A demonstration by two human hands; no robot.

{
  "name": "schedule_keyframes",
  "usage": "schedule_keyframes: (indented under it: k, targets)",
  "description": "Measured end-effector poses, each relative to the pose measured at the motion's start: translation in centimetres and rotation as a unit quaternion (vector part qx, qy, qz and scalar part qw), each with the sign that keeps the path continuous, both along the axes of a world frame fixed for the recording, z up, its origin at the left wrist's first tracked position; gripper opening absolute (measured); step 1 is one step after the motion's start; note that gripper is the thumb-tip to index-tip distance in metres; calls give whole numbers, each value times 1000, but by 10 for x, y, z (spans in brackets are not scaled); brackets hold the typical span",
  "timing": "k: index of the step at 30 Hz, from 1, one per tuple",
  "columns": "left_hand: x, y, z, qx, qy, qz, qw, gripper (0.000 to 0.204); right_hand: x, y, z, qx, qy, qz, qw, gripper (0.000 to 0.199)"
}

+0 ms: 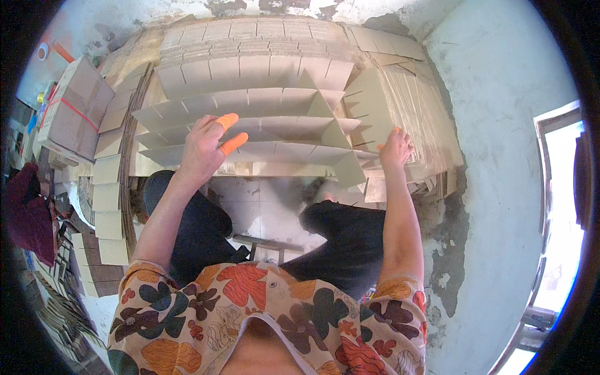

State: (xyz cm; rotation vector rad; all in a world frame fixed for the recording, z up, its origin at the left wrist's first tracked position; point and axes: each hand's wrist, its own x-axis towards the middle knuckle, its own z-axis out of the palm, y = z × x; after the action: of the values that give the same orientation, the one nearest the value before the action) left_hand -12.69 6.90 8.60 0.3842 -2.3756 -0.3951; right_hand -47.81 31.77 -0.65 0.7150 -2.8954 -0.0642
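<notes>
The left hand (203, 150) lies spread on the slotted cardboard strips (250, 128), fingers apart and flat rather than closed on anything; two of its fingertips wear orange rubber finger cots (229, 122). It presses on the near rows of the grid, toward that grid's left side. The right hand (395, 149) sits at the grid's right end, fingertips down against the edge of a cross strip (347, 140) where it meets the stack of flat strips (412, 119); whether it pinches a strip or only rests there I cannot tell, since the fingers curl away from view. A spot of orange shows on one of its fingertips too.

To my eye the step in hand is slotting the strips together into a cell divider: several long strips stand on edge in parallel, and one or two short pieces cross them at the right end. The next move would seem to call for a steadying left hand and a cross piece lined up with the cut slots before it is pushed down.

The board is plain, matte, pale tan, cut in long rectangles with evenly spaced notches. Left of the grid stands a bundle of cardboard tied with red string (72, 109), and more cut pieces lie fanned below it. Behind the grid rises a rough, flaking plaster wall (500, 81).
</notes>
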Motion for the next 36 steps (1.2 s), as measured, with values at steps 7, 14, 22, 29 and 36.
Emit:
schedule_keyframes:
  k: [7, 14, 22, 29, 36]
  targets:
    - [3, -3, -10, 4, 15, 13, 1000, 34, -3, 9, 13, -130, -15, -40, 991, 47]
    - [-8, 4, -21, 47, -41, -6, 998, 36, -16, 21, 24, -209, -18, -22, 977, 28]
    - [-29, 7, -42, 52, -142, -56, 987, 34, 47, 10, 123, -453, 111, 84, 881, 33]
    - [-37, 14, -56, 29, -106, -104, 988, 16, 112, -12, 153, -370, -98, 266, 885, 41]
    - [-33, 19, -57, 19, -104, -91, 990, 14, 118, -23, 136, -286, -114, 301, 903, 41]
